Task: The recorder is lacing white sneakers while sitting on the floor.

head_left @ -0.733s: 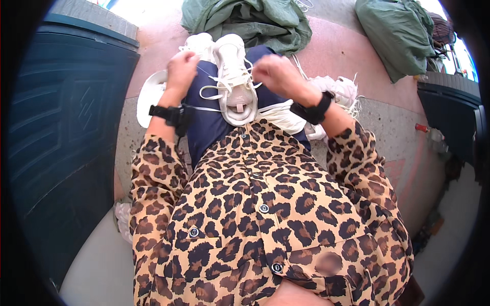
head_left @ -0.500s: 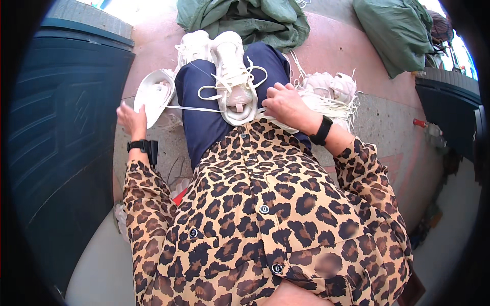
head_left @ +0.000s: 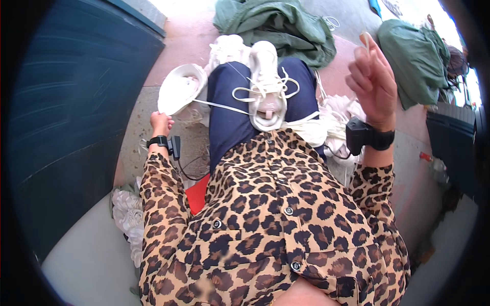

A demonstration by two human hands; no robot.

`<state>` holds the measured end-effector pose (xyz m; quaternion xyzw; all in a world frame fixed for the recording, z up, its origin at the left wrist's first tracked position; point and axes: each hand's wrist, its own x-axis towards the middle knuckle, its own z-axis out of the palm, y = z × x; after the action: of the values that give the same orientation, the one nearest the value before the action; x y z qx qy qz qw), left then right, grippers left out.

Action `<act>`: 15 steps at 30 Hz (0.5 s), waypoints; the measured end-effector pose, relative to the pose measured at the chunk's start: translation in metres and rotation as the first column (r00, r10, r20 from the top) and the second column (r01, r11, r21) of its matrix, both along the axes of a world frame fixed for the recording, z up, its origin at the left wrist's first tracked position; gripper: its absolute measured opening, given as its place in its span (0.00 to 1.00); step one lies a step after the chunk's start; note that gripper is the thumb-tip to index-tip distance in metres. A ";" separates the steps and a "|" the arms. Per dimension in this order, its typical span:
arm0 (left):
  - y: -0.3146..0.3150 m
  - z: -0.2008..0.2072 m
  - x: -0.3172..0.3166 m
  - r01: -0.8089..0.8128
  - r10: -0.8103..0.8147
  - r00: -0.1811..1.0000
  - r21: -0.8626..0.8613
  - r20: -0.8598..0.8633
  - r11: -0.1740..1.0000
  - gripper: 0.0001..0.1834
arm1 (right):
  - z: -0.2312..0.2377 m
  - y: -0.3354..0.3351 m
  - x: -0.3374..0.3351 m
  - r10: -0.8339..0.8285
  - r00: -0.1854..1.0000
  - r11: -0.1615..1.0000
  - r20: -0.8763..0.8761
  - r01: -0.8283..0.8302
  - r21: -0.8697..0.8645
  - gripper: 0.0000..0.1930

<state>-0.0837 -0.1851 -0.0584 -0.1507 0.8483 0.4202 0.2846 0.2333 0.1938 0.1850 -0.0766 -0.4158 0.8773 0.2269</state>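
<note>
A white sneaker with loosely threaded laces lies on my lap, its toe pointing away from me. Off to the left, my left hand pinches the edge of a second white shoe, which is tilted with its opening showing. A white lace stretches between the two shoes. My right hand is raised high at the right, fingers curled and the index finger up. Something thin and pale crosses its fingertip, too small to make out. A bundle of white laces lies over my right thigh.
More white shoes lie beyond my left knee. Pale pink and white shoe pieces are heaped at my right. Green cloth and a full green sack lie farther off. A dark blue door stands at the left.
My right hand has risen from beside the sneaker on my lap to high on the right. My left hand has shifted to the second shoe's near edge. The whole view has shifted slightly.
</note>
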 end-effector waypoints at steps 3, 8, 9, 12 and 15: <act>0.028 0.036 -0.002 0.152 -0.209 0.947 -0.233 -0.243 0.961 0.11 | -0.016 -0.003 -0.007 -0.010 0.955 0.994 0.298 -0.023 0.106 0.12; 0.057 0.155 -0.006 0.129 -0.093 0.584 -0.022 -0.807 0.991 0.16 | -0.061 -0.050 -0.031 0.163 0.740 0.929 0.652 -0.337 0.151 0.10; 0.078 0.206 0.019 0.222 -0.072 0.621 0.087 -0.781 0.971 0.17 | -0.084 -0.066 -0.040 0.083 0.860 0.882 0.503 -0.299 0.365 0.12; 0.114 0.263 0.073 0.457 -0.167 0.568 0.139 -0.806 0.879 0.18 | -0.082 -0.112 -0.087 -0.037 0.934 0.264 0.355 -0.333 0.905 0.29; 0.142 0.276 0.123 0.643 -0.331 0.333 -0.044 -0.883 0.765 0.16 | -0.093 -0.145 -0.126 -0.098 0.964 0.274 0.249 -0.214 0.938 0.21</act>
<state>0.0391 -0.0431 0.2172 0.3888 0.7982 0.4587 -0.0368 0.1078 0.0488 0.0919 -0.0224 -0.8873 0.4393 0.1385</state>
